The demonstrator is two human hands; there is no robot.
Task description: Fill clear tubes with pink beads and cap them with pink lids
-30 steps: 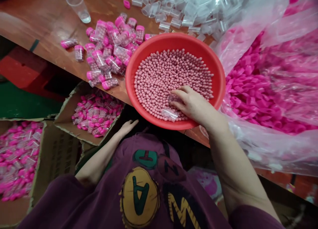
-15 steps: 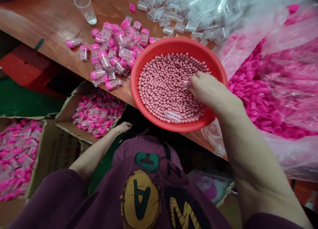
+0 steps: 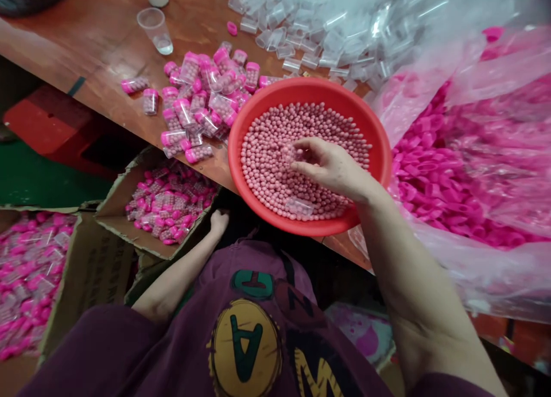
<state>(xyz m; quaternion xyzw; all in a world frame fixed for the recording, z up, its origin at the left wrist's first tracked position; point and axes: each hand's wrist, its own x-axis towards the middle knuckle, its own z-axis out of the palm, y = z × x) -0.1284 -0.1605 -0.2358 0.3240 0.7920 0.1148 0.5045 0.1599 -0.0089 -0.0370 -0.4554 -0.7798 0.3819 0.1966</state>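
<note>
A red bowl full of small pink beads sits at the table's near edge. My right hand is inside it, low over the beads, fingers curled and pinched on a small clear vial. Another clear vial lies on the beads near the bowl's front rim. My left hand is below the table edge, beside a cardboard box. Its fingers are curled, and what they hold, if anything, is hidden.
Filled, pink-capped vials are heaped left of the bowl. Empty clear vials lie behind it, and a plastic bag of pink caps sits to the right. A clear cup stands far left. Two boxes on the floor hold filled vials.
My right hand slid from the bowl's right side toward its middle, turning palm-inward over the beads. My left hand has curled up beside the box. The camera tilted slightly.
</note>
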